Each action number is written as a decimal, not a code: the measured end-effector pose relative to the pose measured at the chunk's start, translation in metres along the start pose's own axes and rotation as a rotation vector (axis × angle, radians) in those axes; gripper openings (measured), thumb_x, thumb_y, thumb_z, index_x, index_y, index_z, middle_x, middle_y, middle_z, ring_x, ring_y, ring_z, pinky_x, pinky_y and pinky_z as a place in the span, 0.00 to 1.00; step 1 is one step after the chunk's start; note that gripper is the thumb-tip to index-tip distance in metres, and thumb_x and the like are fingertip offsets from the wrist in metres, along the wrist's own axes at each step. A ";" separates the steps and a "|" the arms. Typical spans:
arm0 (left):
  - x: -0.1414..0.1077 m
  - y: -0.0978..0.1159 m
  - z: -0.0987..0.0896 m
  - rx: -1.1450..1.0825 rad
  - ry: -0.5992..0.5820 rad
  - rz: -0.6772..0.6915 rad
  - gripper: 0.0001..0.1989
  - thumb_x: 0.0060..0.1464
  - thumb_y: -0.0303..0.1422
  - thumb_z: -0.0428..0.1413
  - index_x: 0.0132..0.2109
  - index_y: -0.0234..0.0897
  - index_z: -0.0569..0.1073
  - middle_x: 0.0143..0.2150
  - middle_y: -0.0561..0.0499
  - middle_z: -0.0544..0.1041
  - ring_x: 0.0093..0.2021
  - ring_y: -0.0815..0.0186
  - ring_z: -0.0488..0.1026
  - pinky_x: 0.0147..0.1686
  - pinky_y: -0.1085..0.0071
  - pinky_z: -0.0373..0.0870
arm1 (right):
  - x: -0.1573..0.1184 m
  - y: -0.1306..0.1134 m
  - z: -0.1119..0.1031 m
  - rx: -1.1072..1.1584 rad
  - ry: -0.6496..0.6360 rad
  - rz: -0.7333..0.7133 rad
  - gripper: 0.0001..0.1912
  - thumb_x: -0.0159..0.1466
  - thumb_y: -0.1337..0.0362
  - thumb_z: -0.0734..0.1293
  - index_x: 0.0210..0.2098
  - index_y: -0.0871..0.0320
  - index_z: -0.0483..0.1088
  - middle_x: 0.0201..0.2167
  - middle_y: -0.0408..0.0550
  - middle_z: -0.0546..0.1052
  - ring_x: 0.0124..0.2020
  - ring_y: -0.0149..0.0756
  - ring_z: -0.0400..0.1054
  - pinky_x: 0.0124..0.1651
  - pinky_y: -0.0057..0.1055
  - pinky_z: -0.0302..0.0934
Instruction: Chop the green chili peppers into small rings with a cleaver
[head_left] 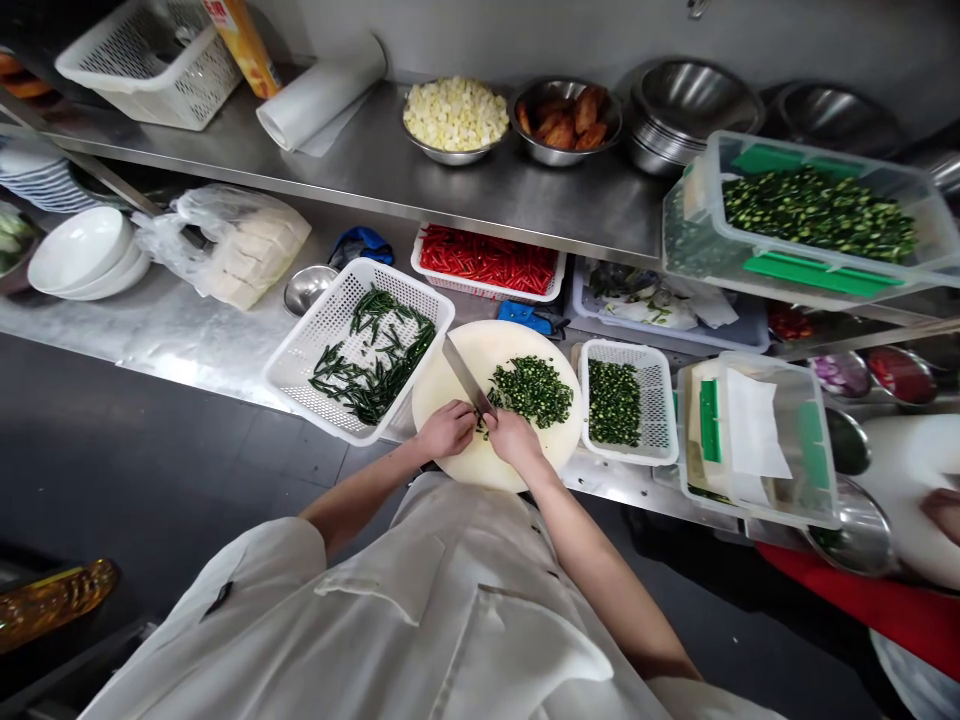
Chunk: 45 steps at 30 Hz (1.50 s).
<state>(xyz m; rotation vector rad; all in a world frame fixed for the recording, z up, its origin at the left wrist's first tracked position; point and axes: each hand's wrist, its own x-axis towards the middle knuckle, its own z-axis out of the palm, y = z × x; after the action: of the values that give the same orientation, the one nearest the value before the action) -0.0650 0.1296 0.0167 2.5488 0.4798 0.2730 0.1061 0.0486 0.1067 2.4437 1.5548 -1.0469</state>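
My right hand [514,438] is closed round the handle of a kitchen knife [466,372], its blade slanting away to the upper left over a round white cutting board [480,468]. Beside the blade my left hand [448,430] has its fingers curled together on the board, with bits of green chili at the fingertips. Most of what those fingers press on is hidden. A heap of chopped green chilies [534,390] lies right of the knife. Left of the board, a white basket [289,372] holds long green chilies [375,395]; on the right, a smaller basket [658,385] holds chopped ones.
Behind the board stand a tray of red chilies [491,262] and a blue cloth [525,318]. Clear plastic boxes [810,450] flank the right side. The steel shelf [360,165] above carries bowls and a large box of chopped greens [817,215]. Someone's hand [943,512] shows far right.
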 end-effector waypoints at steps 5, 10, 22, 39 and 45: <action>-0.006 0.000 -0.001 -0.042 0.021 -0.006 0.08 0.64 0.28 0.55 0.47 0.41 0.76 0.49 0.43 0.75 0.53 0.54 0.71 0.57 0.57 0.73 | -0.001 -0.001 0.002 0.001 -0.013 0.021 0.21 0.81 0.56 0.55 0.56 0.59 0.76 0.52 0.60 0.83 0.54 0.45 0.78 0.55 0.32 0.63; -0.020 -0.002 -0.004 -0.024 0.067 -0.078 0.08 0.62 0.27 0.55 0.47 0.40 0.75 0.49 0.42 0.76 0.52 0.54 0.72 0.55 0.57 0.74 | -0.003 -0.001 0.008 0.018 -0.007 0.001 0.21 0.81 0.55 0.55 0.55 0.58 0.77 0.50 0.60 0.83 0.53 0.45 0.78 0.54 0.33 0.63; -0.003 0.018 0.028 -0.072 0.082 -0.108 0.07 0.66 0.27 0.53 0.47 0.40 0.74 0.51 0.43 0.76 0.54 0.55 0.73 0.57 0.58 0.75 | -0.002 0.017 0.003 -0.019 0.064 -0.009 0.22 0.81 0.56 0.55 0.53 0.59 0.77 0.49 0.60 0.84 0.51 0.47 0.79 0.50 0.33 0.63; -0.002 0.040 0.035 0.018 0.127 -0.095 0.11 0.70 0.36 0.57 0.54 0.42 0.79 0.55 0.43 0.78 0.60 0.52 0.69 0.60 0.51 0.68 | 0.017 0.060 0.005 0.477 0.264 0.047 0.32 0.78 0.44 0.52 0.46 0.61 0.78 0.36 0.56 0.83 0.39 0.44 0.77 0.43 0.32 0.64; 0.010 0.055 0.042 0.116 0.114 -0.129 0.12 0.71 0.41 0.58 0.54 0.43 0.80 0.57 0.45 0.79 0.62 0.53 0.69 0.60 0.54 0.64 | 0.005 0.071 0.003 0.536 0.342 0.025 0.26 0.75 0.45 0.57 0.38 0.58 0.77 0.35 0.55 0.83 0.37 0.44 0.75 0.42 0.33 0.62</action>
<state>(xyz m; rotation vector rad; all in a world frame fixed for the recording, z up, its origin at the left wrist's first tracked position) -0.0285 0.0709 0.0117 2.6098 0.7197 0.3542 0.1638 0.0165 0.0806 3.1334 1.4633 -1.2227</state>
